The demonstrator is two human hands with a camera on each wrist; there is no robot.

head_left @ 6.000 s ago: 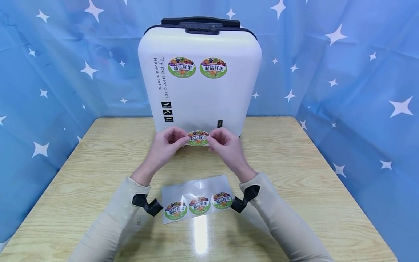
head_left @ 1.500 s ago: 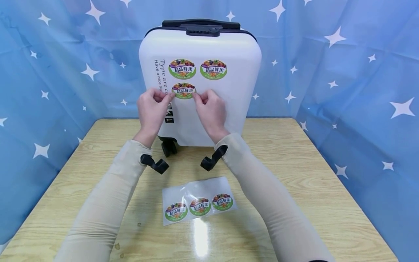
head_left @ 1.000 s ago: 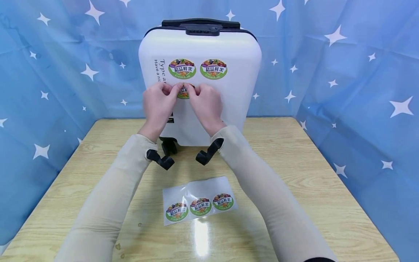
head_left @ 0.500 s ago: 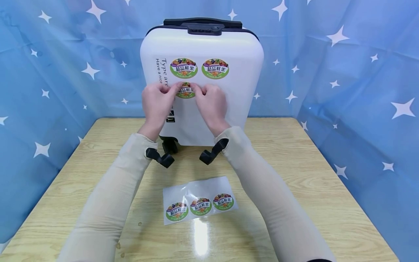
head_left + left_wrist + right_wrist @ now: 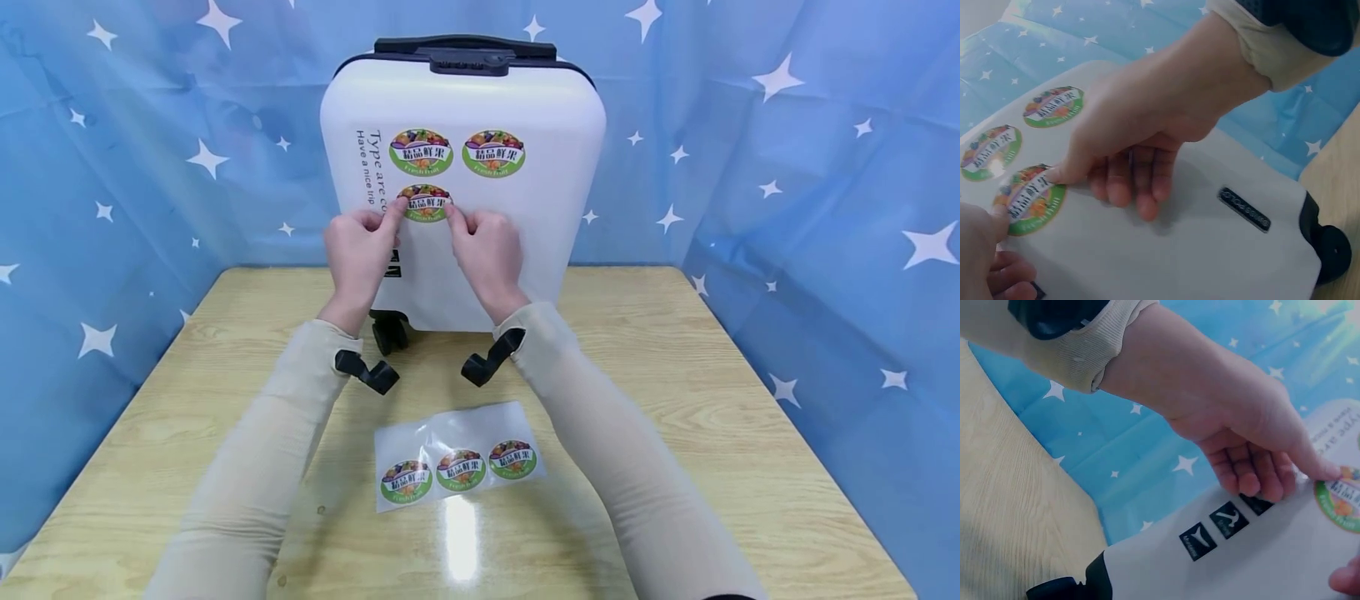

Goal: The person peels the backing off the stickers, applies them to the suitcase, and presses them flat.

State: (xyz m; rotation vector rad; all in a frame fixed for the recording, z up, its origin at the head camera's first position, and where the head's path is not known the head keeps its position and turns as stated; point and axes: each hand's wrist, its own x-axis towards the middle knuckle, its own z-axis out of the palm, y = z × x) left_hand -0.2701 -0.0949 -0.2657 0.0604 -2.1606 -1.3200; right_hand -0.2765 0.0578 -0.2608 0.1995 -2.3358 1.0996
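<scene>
A white suitcase (image 5: 540,217) stands upright on the table, with two oval fruit stickers, the left one (image 5: 421,152) and the right one (image 5: 493,154), side by side on its front. Below the left one, a third fruit sticker (image 5: 426,204) lies against the case. My left hand (image 5: 362,252) presses its thumb on that sticker's left end. The thumb of my right hand (image 5: 489,257) touches the right end. In the left wrist view, the right hand's fingers (image 5: 1119,181) hang loosely curled, holding nothing. The left hand's fingers (image 5: 1247,475) look similar in the right wrist view.
On the wooden table (image 5: 660,375), nearer me, lies a clear sticker sheet (image 5: 442,429) bearing several fruit stickers in a row. A black wheel (image 5: 390,333) shows at the suitcase's lower left. Behind and beside the table hangs a blue star-patterned curtain (image 5: 750,167).
The sticker, pinched low before the suitcase earlier, has been raised and set below the left sticker. Both thumbs came together over its middle, then moved outward to its ends. The sheet stays put.
</scene>
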